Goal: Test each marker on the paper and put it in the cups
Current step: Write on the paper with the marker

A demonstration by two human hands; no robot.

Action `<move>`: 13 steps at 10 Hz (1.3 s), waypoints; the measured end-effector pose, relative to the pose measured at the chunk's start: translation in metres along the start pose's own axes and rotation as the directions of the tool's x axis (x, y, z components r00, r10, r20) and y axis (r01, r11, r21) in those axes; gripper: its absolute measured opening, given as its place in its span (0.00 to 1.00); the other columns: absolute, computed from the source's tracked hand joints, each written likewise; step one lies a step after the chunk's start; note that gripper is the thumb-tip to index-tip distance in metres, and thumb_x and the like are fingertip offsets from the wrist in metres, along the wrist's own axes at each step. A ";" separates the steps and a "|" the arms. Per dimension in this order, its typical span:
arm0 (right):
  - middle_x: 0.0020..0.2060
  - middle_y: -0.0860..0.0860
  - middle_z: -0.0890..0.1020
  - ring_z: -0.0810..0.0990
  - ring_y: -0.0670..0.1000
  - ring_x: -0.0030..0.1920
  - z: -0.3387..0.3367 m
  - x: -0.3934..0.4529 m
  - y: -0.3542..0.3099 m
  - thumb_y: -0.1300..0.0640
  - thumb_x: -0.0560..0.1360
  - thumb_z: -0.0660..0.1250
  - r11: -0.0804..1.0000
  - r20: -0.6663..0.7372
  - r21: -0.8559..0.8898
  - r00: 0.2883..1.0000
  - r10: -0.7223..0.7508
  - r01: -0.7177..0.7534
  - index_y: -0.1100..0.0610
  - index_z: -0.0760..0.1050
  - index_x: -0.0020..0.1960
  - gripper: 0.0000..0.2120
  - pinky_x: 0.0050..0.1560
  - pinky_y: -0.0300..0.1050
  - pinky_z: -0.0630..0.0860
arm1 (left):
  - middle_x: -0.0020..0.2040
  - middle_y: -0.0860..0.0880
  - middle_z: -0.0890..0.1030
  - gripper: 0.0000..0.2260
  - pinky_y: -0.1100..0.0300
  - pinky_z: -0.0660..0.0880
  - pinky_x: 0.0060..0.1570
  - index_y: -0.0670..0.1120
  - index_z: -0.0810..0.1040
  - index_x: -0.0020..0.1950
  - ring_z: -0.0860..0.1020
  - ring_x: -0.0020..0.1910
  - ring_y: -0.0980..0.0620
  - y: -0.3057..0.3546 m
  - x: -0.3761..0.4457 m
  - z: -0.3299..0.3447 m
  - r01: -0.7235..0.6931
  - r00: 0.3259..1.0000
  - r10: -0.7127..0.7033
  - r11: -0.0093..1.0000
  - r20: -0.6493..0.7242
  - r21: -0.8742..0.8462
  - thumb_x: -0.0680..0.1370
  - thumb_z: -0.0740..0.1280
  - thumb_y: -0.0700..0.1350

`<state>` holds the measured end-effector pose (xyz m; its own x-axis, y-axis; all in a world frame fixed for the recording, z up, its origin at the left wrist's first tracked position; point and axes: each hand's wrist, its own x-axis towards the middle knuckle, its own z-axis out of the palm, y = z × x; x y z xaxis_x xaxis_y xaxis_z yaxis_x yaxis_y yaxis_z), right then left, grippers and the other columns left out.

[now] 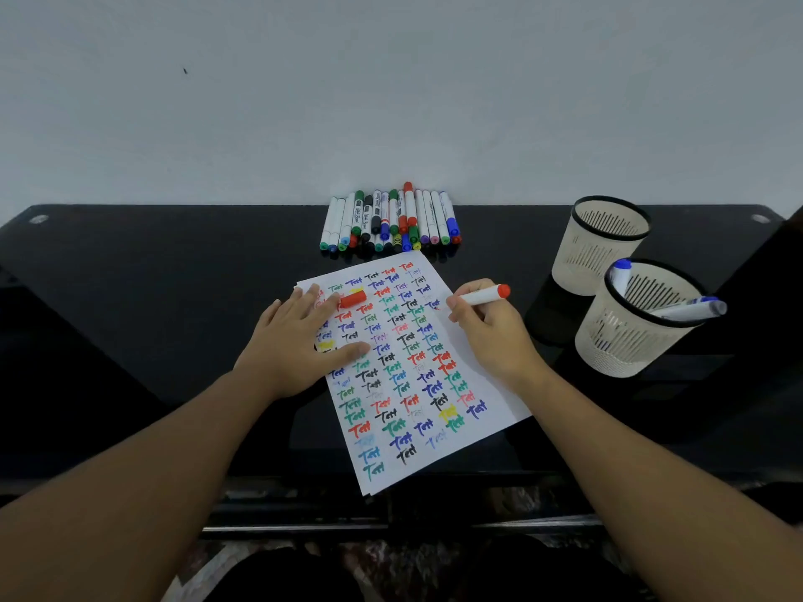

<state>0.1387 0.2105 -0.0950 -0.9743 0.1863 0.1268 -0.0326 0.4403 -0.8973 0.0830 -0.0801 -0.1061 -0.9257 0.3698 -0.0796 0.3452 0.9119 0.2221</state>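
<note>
1. Right hand (486, 332) pinches a white marker w/ red end (482, 294) in a writing grip, fingers curled round the barrel. Tip is hidden behind the fingers, so can't tell if it touches the sheet.
2. Marker's long axis runs roughly left-right, tilted slightly: red end points right and a bit far, twd the cups; writing end points left, at the right-hand edge of the paper (499, 393) near the far rows of "Test" marks.
3. Left hand (300, 336) lies flat on the paper's left side, fingers mostly straight, pressing the sheet down. Red cap (353, 298) sits at its fingertips, touching or just held betw. them; exact hold not clear.
4. Key relation, as judged: cap lies left of the marker's tip, across the sheet's far part, so recapping needs the two hands to meet over the paper. Cap's axis is roughly in line w/ the marker's.
5. Near cup (643, 323) is right of the right hand, holds two blue-capped markers; far cup (602, 241) is behind it and looks empty, tho its floor isn't visible. Right hand is the nearer one to both.
6. Pile of untested markers (391, 219) lies at the far edge of the black table (174, 297), just beyond the paper; many remain, so task seems early on.
</note>
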 end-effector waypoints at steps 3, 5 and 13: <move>0.46 0.48 0.82 0.81 0.50 0.50 0.001 0.001 -0.004 0.50 0.85 0.64 0.999 0.061 -0.036 0.998 0.033 -0.031 0.47 0.75 0.52 0.03 0.57 0.56 0.79 | 0.84 0.52 0.45 0.51 0.46 0.40 0.80 0.61 0.46 0.83 0.42 0.82 0.52 0.001 0.000 -0.001 0.005 1.000 -0.005 1.000 0.007 0.002 0.66 0.46 0.86; 0.47 0.48 0.81 0.81 0.50 0.49 0.002 0.001 -0.002 0.51 0.85 0.64 0.997 0.071 -0.073 0.997 0.032 -0.027 0.49 0.76 0.53 0.03 0.56 0.55 0.79 | 0.84 0.52 0.45 0.51 0.46 0.40 0.80 0.61 0.46 0.83 0.42 0.82 0.52 0.000 0.000 -0.001 0.004 1.000 -0.004 1.000 0.001 -0.001 0.66 0.46 0.86; 0.46 0.46 0.81 0.82 0.47 0.49 0.001 0.003 0.002 0.50 0.85 0.63 0.995 0.023 -0.090 0.999 0.043 -0.041 0.50 0.74 0.56 0.05 0.49 0.44 0.78 | 0.84 0.52 0.46 0.51 0.47 0.41 0.80 0.61 0.48 0.83 0.44 0.82 0.52 0.000 0.001 0.001 0.006 1.000 -0.006 1.000 -0.010 -0.001 0.66 0.47 0.86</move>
<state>0.1360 0.2112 -0.0965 -0.9797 0.1845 0.0778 0.0277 0.5097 -0.8599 0.0822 -0.0796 -0.1068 -0.9292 0.3627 -0.0708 0.3398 0.9138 0.2224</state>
